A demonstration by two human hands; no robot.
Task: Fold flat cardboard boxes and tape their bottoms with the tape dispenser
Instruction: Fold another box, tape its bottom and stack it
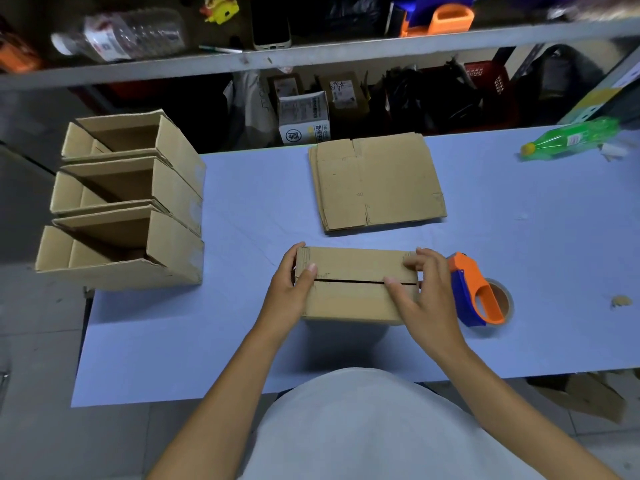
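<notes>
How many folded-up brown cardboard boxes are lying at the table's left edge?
3, in a row on their sides: far box, middle box, near box. None seems hidden.

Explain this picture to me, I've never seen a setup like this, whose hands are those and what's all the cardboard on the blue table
There is no machine here: one camera worn on a person's head looks down at their own bare hands. The left hand and right hand hold a folded box by its ends, flaps closed, the seam untaped. Beside the right hand lies the orange and blue tape dispenser. Further back on the blue table sits a stack of flat boxes. At the table's left edge stand three finished boxes. A green bottle lies far right.
</notes>
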